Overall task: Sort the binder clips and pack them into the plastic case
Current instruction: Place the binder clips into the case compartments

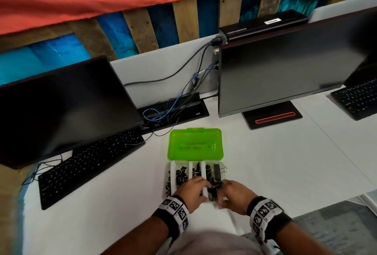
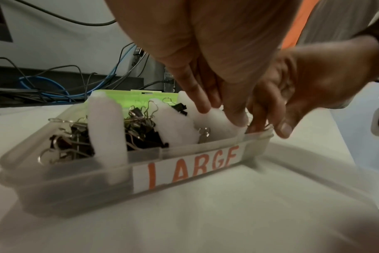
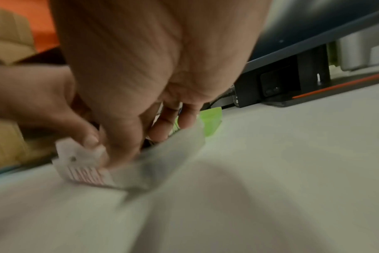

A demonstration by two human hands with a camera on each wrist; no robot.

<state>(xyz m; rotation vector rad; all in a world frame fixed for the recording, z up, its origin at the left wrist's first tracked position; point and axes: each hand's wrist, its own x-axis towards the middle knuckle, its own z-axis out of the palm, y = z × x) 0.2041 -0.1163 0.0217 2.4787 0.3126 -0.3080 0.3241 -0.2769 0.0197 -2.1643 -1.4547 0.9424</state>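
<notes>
Likely an office, monitors point(image 1: 285, 66), keyboards point(image 1: 89, 164), cabled desk point(image 1: 265, 162)

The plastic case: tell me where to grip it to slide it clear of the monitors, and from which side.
Grip the plastic case by its clear short end walls, one hand at each end, coming from the near side. The green lid lies hinged open toward the monitors, so the far side is blocked, and the clip compartments are open on top, so keep it level.

Translucent frosted plastic case point(image 2: 184, 172) with a glossy green plastic lid point(image 1: 195, 144); black binder clips point(image 2: 141, 130) with shiny wire-metal handles; matt white foam-like dividers point(image 2: 107, 130); smooth matt white table point(image 1: 265, 162).
</notes>
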